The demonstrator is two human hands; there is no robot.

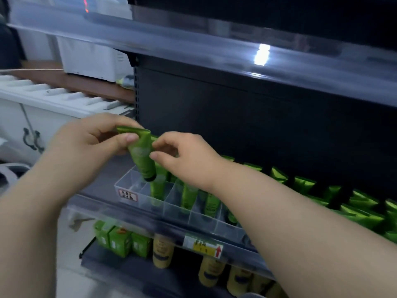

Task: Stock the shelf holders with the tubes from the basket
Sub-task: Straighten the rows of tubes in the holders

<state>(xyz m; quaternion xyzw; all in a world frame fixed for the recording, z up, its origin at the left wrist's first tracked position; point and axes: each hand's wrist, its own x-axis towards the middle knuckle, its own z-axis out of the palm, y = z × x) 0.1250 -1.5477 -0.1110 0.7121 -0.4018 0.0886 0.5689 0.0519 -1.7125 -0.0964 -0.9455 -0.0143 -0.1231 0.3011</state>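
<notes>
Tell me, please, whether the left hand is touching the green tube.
Touching: the head view shows the left hand pinching the green tube near its crimped end.

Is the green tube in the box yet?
Out: left hand and right hand hold the green plastic tube, cap down, over the clear plastic holder.

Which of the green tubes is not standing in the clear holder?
The tube the left hand and right hand hold, cap down, above the holder; the other tubes stand in compartments.

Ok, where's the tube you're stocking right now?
Head view, left of centre: the green tube is held cap-down by the left hand and right hand, just above the left end of the clear holder.
</notes>
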